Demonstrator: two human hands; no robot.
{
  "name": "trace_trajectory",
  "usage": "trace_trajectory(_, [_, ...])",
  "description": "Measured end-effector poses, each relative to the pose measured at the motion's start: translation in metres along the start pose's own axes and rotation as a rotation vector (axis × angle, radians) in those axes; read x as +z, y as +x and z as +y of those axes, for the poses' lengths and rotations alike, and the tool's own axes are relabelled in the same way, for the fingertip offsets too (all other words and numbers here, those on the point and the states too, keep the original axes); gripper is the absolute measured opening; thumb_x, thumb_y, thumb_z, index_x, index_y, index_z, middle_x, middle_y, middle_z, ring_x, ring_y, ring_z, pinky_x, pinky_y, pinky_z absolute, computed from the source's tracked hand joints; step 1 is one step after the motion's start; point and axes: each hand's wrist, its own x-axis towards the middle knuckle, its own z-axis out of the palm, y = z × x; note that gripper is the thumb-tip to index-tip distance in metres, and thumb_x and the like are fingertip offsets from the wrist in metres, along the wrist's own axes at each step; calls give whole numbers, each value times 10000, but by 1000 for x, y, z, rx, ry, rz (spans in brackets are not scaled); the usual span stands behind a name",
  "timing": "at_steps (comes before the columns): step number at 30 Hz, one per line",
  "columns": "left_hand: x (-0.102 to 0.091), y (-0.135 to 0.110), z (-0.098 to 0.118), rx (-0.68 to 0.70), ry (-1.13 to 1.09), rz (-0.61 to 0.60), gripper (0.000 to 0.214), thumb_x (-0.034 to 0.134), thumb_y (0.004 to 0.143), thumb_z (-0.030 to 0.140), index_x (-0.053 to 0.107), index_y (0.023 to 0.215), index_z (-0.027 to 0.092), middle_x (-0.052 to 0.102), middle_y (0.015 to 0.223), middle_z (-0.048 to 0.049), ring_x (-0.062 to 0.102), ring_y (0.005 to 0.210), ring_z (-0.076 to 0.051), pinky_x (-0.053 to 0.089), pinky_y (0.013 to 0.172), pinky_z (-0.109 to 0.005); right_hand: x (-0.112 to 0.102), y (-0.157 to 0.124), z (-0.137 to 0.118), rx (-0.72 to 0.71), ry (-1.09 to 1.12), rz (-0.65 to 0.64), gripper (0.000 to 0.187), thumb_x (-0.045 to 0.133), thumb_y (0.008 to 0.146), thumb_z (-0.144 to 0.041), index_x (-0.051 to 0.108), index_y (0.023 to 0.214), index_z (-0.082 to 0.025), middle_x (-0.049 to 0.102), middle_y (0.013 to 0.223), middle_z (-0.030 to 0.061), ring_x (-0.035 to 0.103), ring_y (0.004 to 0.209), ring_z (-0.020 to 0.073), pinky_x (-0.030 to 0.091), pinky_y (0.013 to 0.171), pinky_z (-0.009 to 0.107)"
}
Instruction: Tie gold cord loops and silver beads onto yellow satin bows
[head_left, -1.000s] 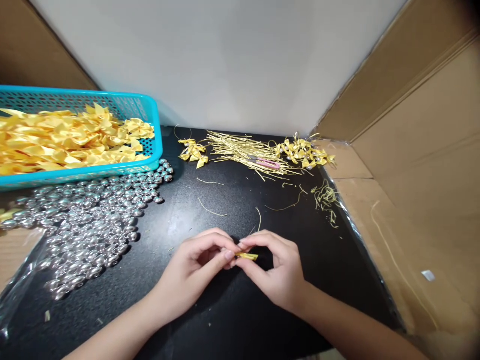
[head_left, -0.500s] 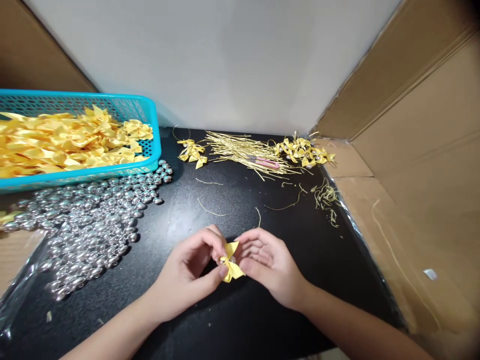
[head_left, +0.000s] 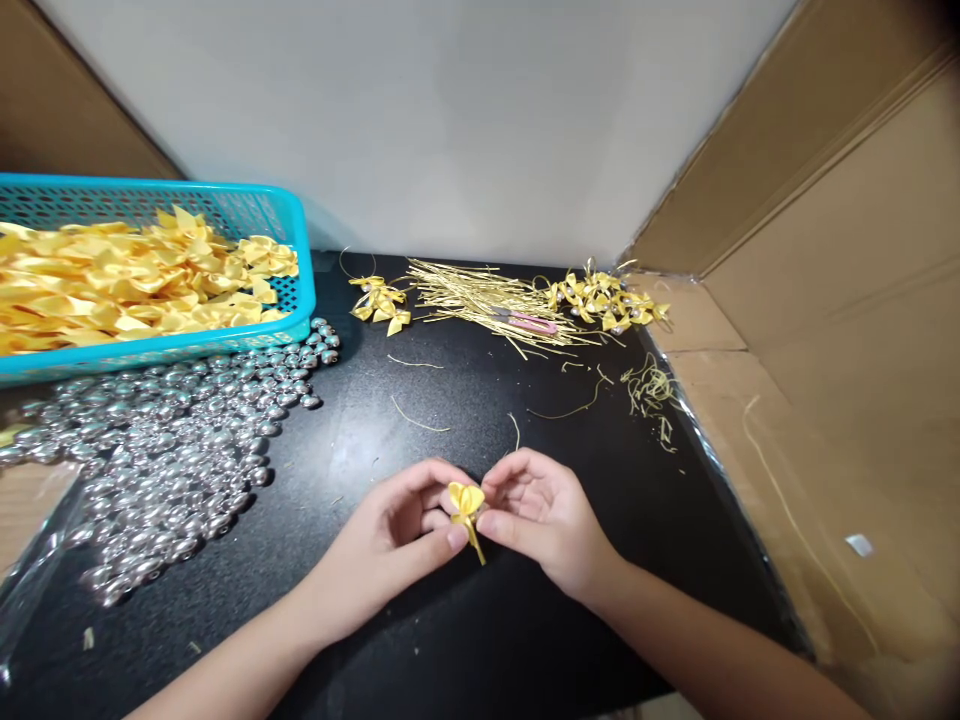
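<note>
A small yellow ribbon bow (head_left: 466, 499) is held between my two hands, turned edge-on above the black table. My left hand (head_left: 409, 525) grips its left side between thumb and fingers. On the other side, the thumb and curled forefinger of my right hand (head_left: 536, 515) close at the bow's right edge. A small shiny bead at the bow's middle is mostly hidden by the right fingertips. Silver beads (head_left: 180, 450) lie in a large spread to the left of my hands. Several short gold cord pieces (head_left: 420, 415) lie beyond my fingers.
A turquoise basket (head_left: 306, 255) full of yellow bows stands at the left. Along the back wall lie beaded bows (head_left: 379, 303), a bundle of gold cords (head_left: 465, 295) with pink-handled snips (head_left: 532, 322), and more beaded bows (head_left: 607, 300). Cord scraps (head_left: 651, 385) lie at the right edge.
The bow has turned in my fingers, from its spread front facing up to an edge-on view. My right fingertips have come in against its right edge.
</note>
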Motion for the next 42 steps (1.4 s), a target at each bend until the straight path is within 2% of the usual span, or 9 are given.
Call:
trace_trajectory(4, [2, 1, 5, -44, 51, 89, 125, 762, 788, 262, 687, 832, 173, 670, 758, -7, 594, 715, -126, 487, 687, -224, 0, 1, -1, -21, -40, 35, 332, 880, 592, -263, 619, 786, -197, 691, 750, -7, 673, 683, 123, 587, 677, 248])
trace_trajectory(10, [3, 1, 8, -69, 126, 188, 138, 776, 753, 272, 694, 736, 163, 669, 659, 2, 564, 619, -111, 457, 591, -203, 0, 1, 3, -33, -40, 39, 298, 864, 604, -244, 627, 778, -196, 688, 750, -10, 671, 694, 122, 584, 694, 246])
trace_trajectory(16, [4, 2, 7, -18, 146, 95, 104, 735, 783, 272, 732, 842, 186, 717, 788, -33, 610, 697, -149, 482, 616, -230, 4, 1, 6, -104, -83, 81, 228, 811, 611, -180, 631, 749, -199, 691, 727, -6, 668, 679, 119, 580, 677, 232])
trace_trajectory(20, [2, 2, 7, 22, 301, 123, 112, 712, 801, 293, 752, 801, 188, 729, 813, -49, 639, 747, -185, 497, 678, -271, 5, 1, 6, -169, -180, 117, 197, 786, 627, -182, 619, 730, -198, 686, 709, 2, 669, 664, 135, 584, 659, 253])
trace_trajectory(26, [0, 0, 3, -43, 466, 148, 202, 667, 836, 384, 717, 821, 189, 709, 736, -36, 613, 695, -189, 473, 640, -272, 6, 0, 11, -298, -333, 166, 134, 763, 663, -144, 640, 695, -185, 702, 723, 30, 675, 685, 156, 569, 670, 273])
trace_trajectory(30, [0, 2, 3, -49, 451, 129, 248, 635, 849, 422, 686, 802, 184, 684, 739, -31, 595, 697, -185, 459, 637, -265, 4, 3, 8, -322, -367, 109, 109, 760, 685, -157, 654, 698, -182, 711, 735, 42, 682, 689, 165, 567, 665, 281])
trace_trajectory(33, [1, 3, 6, -76, 419, 152, 303, 628, 840, 466, 664, 767, 175, 652, 701, -20, 571, 668, -173, 440, 617, -253, -12, 12, -5, -402, -449, 135, 44, 711, 741, -177, 667, 742, -186, 713, 770, 46, 684, 733, 171, 563, 691, 292])
trace_trajectory(38, [-1, 5, 7, -115, 344, 231, 352, 690, 770, 512, 648, 751, 163, 621, 660, -4, 544, 613, -154, 425, 585, -244, -65, 37, -25, -552, -875, 502, 89, 633, 832, -260, 675, 818, -183, 701, 872, 61, 661, 823, 190, 534, 740, 335])
trace_trajectory(42, [-5, 7, 7, -113, 302, 304, 381, 721, 719, 527, 642, 743, 154, 582, 599, 24, 505, 545, -128, 379, 539, -229, -79, 43, -28, -539, -1015, 444, 62, 676, 801, -247, 698, 780, -193, 704, 824, 54, 629, 808, 214, 490, 765, 378])
